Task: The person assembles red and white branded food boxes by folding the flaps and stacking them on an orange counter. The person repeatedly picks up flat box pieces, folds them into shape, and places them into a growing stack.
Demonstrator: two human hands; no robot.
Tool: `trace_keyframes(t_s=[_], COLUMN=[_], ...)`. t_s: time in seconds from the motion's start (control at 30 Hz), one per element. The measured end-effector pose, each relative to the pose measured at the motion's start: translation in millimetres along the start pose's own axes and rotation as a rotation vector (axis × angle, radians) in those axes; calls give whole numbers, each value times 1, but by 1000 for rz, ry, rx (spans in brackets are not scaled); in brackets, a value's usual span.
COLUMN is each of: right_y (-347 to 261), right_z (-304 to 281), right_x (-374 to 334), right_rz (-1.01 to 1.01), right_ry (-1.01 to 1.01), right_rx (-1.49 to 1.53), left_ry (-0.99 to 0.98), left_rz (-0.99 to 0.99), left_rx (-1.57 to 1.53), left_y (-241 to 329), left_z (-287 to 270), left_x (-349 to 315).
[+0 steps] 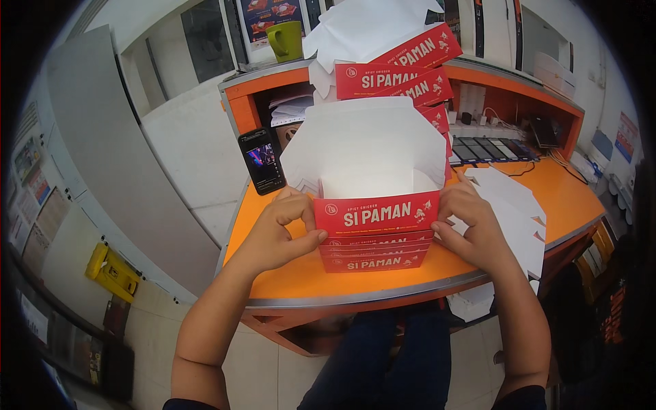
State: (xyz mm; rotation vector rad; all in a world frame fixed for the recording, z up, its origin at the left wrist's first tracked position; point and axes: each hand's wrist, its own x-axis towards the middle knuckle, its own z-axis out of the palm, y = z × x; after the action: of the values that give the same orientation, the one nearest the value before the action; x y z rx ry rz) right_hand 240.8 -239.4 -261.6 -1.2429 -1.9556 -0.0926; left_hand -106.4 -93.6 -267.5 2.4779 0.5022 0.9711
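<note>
An open cardboard food box (377,213) with a red printed front and a white inside sits before me, its wide white lid flap (365,133) raised at the back. My left hand (287,222) is closed on the box's left front corner, thumb against the red face. At the right front corner my right hand (468,222) pinches in the same way. Directly beneath lies a stack of red boxes (372,262), nested so that only their front strips show. Behind the lid rises a leaning pile of more opened red-and-white boxes (383,80).
Flat white cardboard blanks (516,212) lie right of my right hand, overhanging the orange desk (280,283). A phone (262,160) leans at the left by the shelf. A green mug (285,41) stands on the ledge. Several phones (488,149) and cables lie at the back right.
</note>
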Motion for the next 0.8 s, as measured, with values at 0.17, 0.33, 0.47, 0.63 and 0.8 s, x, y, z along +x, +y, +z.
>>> trace_keyframes(t_s=[0.17,0.33,0.47,0.63,0.8], right_y=[-9,-5,2,0,0], right_z=[5,4,7,12,14], right_x=[2,-3,-9,-10,-13], right_rz=[198,30,-56,-41,-49], right_ry=[31,6,-21,31,62], right_rx=[247,22,-75,-17,-27], left_ry=[63,2,4,149,43], left_rz=[-148,-5,62,184,210], left_rx=[-225,142,265,329,312], left_y=[4,13,11,-2,-5], left_z=[3,-3,1,9,6], left_x=[-3,-3,-7,-9,-6])
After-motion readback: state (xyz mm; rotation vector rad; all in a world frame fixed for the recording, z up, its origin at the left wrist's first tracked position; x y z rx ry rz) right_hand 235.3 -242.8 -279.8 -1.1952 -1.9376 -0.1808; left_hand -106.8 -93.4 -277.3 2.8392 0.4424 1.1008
